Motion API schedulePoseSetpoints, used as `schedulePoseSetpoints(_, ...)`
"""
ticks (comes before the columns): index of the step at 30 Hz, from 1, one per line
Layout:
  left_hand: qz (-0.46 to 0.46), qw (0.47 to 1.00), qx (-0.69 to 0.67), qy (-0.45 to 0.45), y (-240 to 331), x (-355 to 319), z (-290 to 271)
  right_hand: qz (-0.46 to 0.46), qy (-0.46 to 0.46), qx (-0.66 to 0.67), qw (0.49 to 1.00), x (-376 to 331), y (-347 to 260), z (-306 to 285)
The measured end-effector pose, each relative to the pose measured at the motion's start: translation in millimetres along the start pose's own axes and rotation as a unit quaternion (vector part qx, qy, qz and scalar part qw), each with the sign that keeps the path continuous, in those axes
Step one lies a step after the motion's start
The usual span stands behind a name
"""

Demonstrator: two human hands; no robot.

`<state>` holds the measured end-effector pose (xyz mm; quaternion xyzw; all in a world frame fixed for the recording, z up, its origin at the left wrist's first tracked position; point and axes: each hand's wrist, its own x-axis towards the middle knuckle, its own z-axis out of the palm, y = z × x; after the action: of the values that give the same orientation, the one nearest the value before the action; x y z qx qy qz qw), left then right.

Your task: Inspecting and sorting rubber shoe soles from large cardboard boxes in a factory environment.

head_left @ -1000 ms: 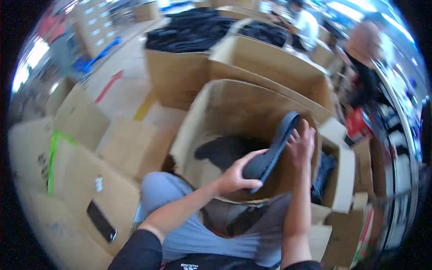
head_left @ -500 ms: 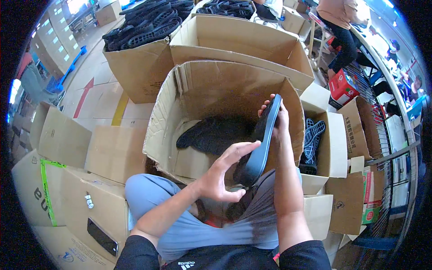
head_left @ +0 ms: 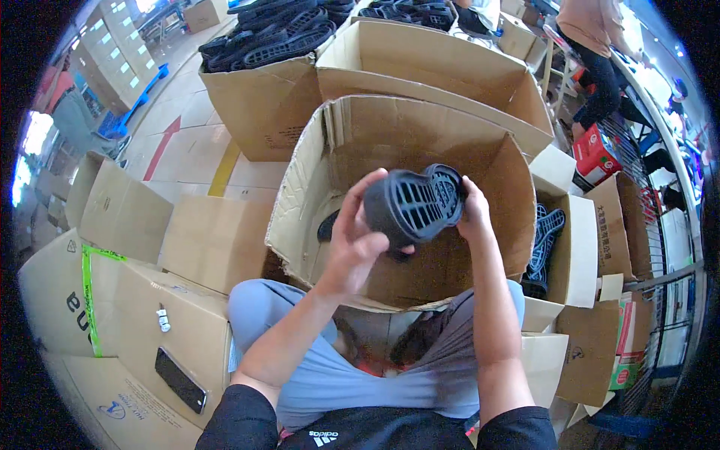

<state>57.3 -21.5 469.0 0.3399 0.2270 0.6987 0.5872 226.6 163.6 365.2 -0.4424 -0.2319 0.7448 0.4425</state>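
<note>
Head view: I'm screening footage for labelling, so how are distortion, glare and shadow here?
Head view, right: the worktable has a bowed edge; head view, left: white glare hides detail; head view, centre: the black sole shows its grid clearly, the carton below is shaded inside.

White lettering and a striped logo (head_left: pixel 324 438) mark the black shirt (head_left: pixel 397 429); a blue emblem (head_left: pixel 112 410) and small print, the lower-left carton (head_left: pixel 161 424); dark characters, the right-hand carton (head_left: pixel 616 217). 1 red arrow (head_left: pixel 162 148) crosses the floor (head_left: pixel 196 154). The red box (head_left: pixel 598 156) seemingly bears white print.
</note>
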Motion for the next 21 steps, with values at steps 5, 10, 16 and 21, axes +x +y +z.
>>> schedulePoseSetpoints(5, 0.036, 0.98, -0.175, 0.087, 0.0, 4.7, -39.2, 0.024, 0.02, -0.101, 0.994, -17.2, -2.0, 11.6)
schedulePoseSetpoints(10, 0.021, 0.954, -0.251, 0.163, 12.2, 14.8, -50.3, 0.042, -0.1, -0.058, 0.992, -30.8, -10.1, 9.8)
schedulePoseSetpoints(16, -0.024, 0.937, -0.279, 0.209, -1.4, 22.1, -48.5, 0.045, -0.104, -0.027, 0.993, -61.0, -40.2, 3.8)
schedulePoseSetpoints(21, -0.093, 0.958, -0.249, 0.109, 9.8, 12.2, -43.9, -0.234, -0.052, 0.0, 0.971, -127.1, -85.6, 13.6)
